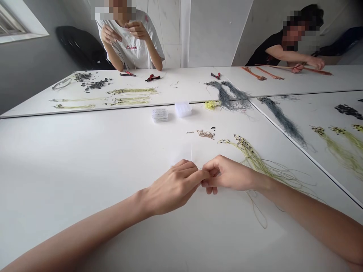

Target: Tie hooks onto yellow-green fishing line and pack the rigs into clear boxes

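Observation:
My left hand (179, 184) and my right hand (224, 173) meet over the white table, with fingertips pinched together. A thin line shows between the fingers, but the small piece they grip is too hidden to name. Just behind my left hand lies a faint clear plastic sheet or bag (181, 154). To the right, partly behind my right forearm, is a bundle of yellow-green fishing lines (255, 158) with dark hooks at its far end. Beyond my hands sits a small pile of brownish metal clips or swivels (205, 134), with tiny black bits (213, 128) beside it.
Two clear plastic boxes (183, 109) and yellow loops (212, 105) stand near the table seam. Grey line bundles (229, 94) lie farther right. Across the table, a person (132, 37) holds something small, and another person (283, 49) handles orange strands (314, 70). Red-handled pliers (153, 78) lie there.

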{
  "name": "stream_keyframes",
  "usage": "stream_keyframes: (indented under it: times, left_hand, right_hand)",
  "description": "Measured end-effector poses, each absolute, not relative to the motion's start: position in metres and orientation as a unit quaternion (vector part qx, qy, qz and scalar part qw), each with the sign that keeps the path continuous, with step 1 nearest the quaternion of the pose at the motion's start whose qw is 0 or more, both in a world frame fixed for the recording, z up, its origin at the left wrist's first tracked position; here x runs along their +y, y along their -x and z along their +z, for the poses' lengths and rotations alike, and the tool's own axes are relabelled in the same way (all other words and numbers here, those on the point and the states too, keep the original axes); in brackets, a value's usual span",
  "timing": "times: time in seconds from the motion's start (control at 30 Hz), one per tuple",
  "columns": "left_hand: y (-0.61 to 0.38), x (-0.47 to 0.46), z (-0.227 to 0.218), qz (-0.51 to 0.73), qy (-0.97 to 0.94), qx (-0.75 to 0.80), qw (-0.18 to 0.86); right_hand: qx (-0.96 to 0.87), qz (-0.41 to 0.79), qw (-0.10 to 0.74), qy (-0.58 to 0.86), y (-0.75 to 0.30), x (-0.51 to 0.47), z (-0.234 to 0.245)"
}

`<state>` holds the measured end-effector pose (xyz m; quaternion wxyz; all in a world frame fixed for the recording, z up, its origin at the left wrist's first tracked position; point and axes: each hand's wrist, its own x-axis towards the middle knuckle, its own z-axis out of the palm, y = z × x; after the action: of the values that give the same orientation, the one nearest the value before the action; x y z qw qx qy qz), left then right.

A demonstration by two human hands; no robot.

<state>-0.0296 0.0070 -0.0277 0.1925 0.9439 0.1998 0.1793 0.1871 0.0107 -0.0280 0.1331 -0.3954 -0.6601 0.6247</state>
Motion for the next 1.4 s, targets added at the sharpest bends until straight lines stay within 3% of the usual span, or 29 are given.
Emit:
stream_keyframes:
  times: [0.27,0.5,1.13,1.4]
  left_hand:
    - [0.031,0.009,-0.033,0.186,-0.957,0.202,0.090]
    - [0.031,0.013,-0.030,0.214,-0.956,0.198,0.043]
    - [0.034,0.015,-0.034,0.249,-0.948,0.198,0.024]
    - [0.033,0.019,-0.036,0.293,-0.925,0.239,0.019]
  right_hand:
    - [-0.597,0.702,0.159,0.355,-0.187,0.019,-0.037]
    - [-0.610,0.683,0.157,0.370,-0.187,0.020,-0.037]
    - [-0.583,0.693,0.210,0.368,-0.186,0.020,-0.039]
    - [-0.605,0.618,0.278,0.418,-0.181,0.013,-0.040]
